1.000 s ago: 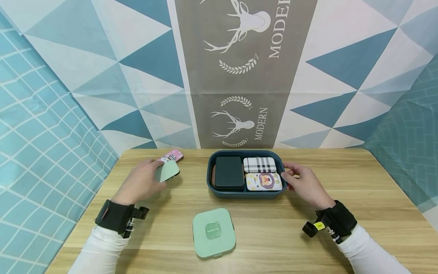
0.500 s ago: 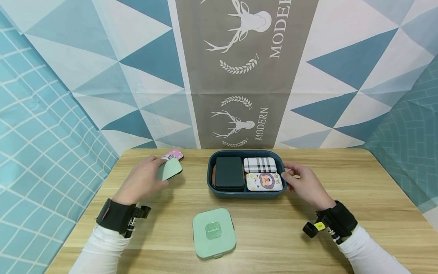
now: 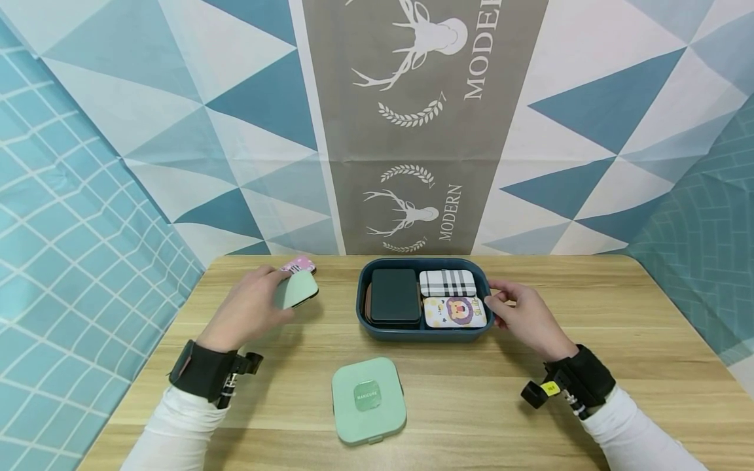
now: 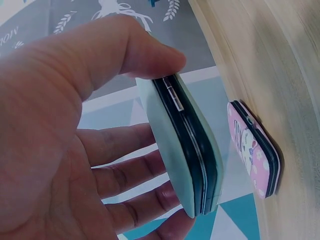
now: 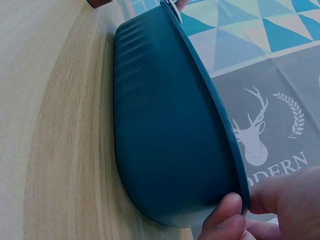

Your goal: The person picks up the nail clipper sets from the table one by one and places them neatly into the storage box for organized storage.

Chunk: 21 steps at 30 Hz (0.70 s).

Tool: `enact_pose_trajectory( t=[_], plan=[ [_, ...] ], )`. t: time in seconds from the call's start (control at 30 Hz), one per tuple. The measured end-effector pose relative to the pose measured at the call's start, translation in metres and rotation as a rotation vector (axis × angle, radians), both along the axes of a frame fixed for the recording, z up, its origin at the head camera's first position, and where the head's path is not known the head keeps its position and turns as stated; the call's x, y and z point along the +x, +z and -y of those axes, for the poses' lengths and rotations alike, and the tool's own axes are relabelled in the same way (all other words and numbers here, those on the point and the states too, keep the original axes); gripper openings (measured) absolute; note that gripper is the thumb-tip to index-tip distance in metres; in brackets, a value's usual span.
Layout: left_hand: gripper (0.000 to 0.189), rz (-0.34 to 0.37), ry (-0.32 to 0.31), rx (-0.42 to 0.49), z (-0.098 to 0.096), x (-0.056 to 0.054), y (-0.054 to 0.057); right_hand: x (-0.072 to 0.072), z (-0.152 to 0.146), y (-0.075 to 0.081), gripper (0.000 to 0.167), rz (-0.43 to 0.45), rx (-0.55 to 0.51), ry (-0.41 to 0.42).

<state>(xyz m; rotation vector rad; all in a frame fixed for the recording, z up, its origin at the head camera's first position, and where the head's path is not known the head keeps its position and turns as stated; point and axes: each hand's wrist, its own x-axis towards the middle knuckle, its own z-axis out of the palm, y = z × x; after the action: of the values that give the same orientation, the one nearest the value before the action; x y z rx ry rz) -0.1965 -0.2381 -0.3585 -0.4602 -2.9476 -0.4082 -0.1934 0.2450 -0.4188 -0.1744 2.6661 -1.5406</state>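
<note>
At my far left, my left hand [image 3: 250,307] is spread only as wide as the pale green case [image 3: 296,288] it grips between thumb and fingers, seemingly off the wooden table [image 3: 471,405]. The pink case [image 3: 303,264] lies on the wood just beyond it. Further right and nearer me sits the square green case [image 3: 368,401]. The blue bin [image 3: 424,335] is right of my held case, well apart, its long axis running left to right; dark box [image 3: 394,296] at its left, plaid case [image 3: 448,283] and lion case [image 3: 455,313] at its right. My right hand [image 3: 528,320], the nearer one, pinches the bin's right-end rim.
</note>
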Motion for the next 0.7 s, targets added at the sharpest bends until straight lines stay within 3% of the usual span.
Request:
enact_pose_trajectory(
  t=[0.7],
  plan=[
    [0.069, -0.039, -0.045, 0.002, -0.016, -0.004, 0.004, 0.001, -0.001, -0.001, 0.049, -0.006, 0.000, -0.001]
  ],
)
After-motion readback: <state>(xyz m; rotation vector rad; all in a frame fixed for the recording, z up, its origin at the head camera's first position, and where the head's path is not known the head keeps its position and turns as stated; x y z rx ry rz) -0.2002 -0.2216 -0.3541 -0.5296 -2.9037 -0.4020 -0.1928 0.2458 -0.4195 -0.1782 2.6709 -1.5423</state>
